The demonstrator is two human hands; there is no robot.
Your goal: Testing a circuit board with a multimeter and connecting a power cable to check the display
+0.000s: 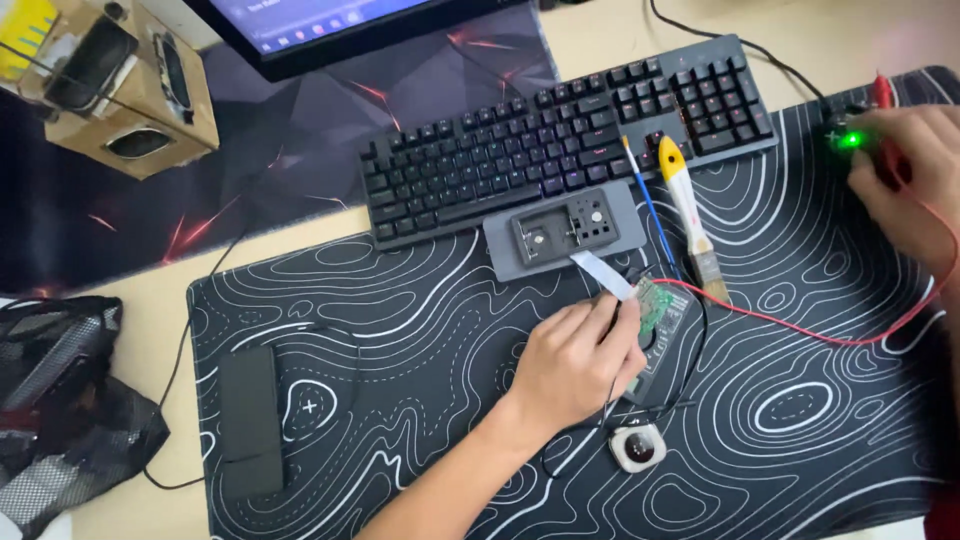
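My left hand rests on the black patterned desk mat and grips a small green circuit board. A white ribbon cable runs from the board to a grey device case lying open just below the keyboard. My right hand is at the far right edge, closed over a small black device with a glowing green light. A red wire runs from the board across the mat toward that hand.
A black keyboard lies behind the case. A yellow-handled brush and a thin blue tool lie beside it. A small round white gadget, a black rectangular block, a monitor, a cardboard speaker box and a black mesh bag surround the mat.
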